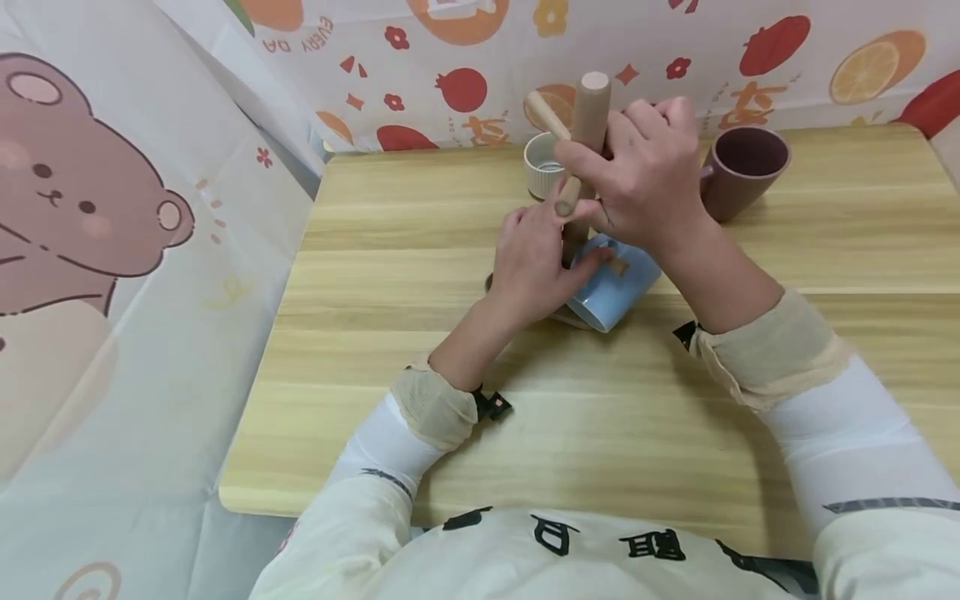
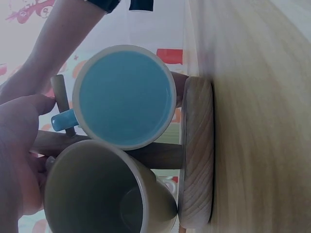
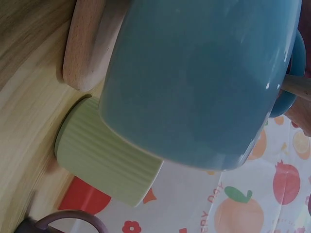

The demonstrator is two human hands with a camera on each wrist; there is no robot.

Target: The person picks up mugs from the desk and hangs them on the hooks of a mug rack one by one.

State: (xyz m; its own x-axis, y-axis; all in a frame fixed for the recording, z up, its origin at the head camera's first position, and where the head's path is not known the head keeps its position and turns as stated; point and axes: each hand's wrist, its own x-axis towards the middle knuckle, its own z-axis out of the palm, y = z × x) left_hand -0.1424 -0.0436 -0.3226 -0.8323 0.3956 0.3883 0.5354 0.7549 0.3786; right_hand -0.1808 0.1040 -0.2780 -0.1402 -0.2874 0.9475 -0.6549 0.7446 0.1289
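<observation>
A wooden mug rack [image 1: 592,112] stands on the table, with an upright post and short pegs. My right hand [image 1: 647,171] grips the upper post, its thumb beside the top pegs. Lower down, my left hand [image 1: 531,258] holds the post, thumb reaching across toward the peg under the blue mug's handle. That blue mug [image 1: 617,287] hangs tilted on the right side of the rack. In the left wrist view a beige mug [image 2: 158,194] hangs on the other side, mostly hidden by my left hand from above. The rack's thick base [image 2: 197,155] lies flat on the tabletop.
Behind the rack stands a pale ribbed cup [image 1: 538,177]. A brown mug [image 1: 720,187] is at the back right, its handle toward my right hand. A printed cloth [image 1: 360,75] hangs along the table's far edge.
</observation>
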